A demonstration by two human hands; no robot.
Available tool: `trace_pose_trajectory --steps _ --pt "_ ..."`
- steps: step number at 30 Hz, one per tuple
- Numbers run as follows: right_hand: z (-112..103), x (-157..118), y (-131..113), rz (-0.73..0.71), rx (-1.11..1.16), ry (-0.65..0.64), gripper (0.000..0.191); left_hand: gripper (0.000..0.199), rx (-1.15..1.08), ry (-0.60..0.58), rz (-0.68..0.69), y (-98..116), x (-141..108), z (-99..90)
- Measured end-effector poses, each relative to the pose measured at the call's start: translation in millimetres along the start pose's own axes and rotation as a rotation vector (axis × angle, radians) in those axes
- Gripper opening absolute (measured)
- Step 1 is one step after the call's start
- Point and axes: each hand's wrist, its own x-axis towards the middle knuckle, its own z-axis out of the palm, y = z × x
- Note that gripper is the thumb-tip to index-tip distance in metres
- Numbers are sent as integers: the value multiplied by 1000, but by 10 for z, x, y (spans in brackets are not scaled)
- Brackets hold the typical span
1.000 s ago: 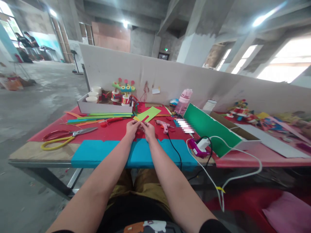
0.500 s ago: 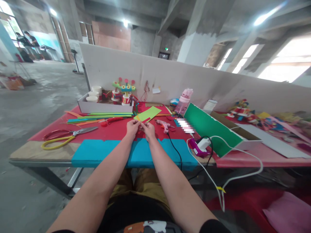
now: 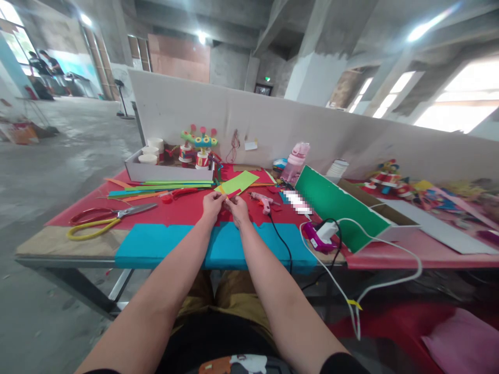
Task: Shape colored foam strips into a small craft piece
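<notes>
My left hand (image 3: pixel 212 204) and my right hand (image 3: pixel 237 206) meet over the red table cover, fingers pinched together. Between their fingertips are small paper strips, a yellow strip (image 3: pixel 222 189) at the left fingers and a red strip (image 3: pixel 235 192) by the right ones. Just behind them lies a light green sheet (image 3: pixel 240 181). A pink glue gun (image 3: pixel 264 200) rests to the right of my right hand. Left of my hands are red-handled pliers (image 3: pixel 182 192) and large scissors (image 3: pixel 132 210) with red and yellow handles.
Coloured paper strips (image 3: pixel 175 185) lie below a white box (image 3: pixel 171 172) holding cups and paper figures. Blue paper (image 3: pixel 156 244) covers the front edge. At right are a purple power socket (image 3: pixel 317 240), looping cables and a green box (image 3: pixel 343 213). Two people stand far left.
My fingers have shifted very slightly around the small strips. The arms and the things on the table look the same.
</notes>
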Motion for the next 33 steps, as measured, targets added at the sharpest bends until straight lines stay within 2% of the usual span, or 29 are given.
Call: trace_pose_trajectory --steps 5,19,33 --pt "0 9 -1 -14 10 20 25 22 -9 -1 13 5 -10 8" --pt "-9 -17 -18 -41 73 -43 26 21 -11 -5 37 7 -22 1" --pt "9 -36 -54 28 131 -36 28 24 -26 0 44 -1 -22 6"
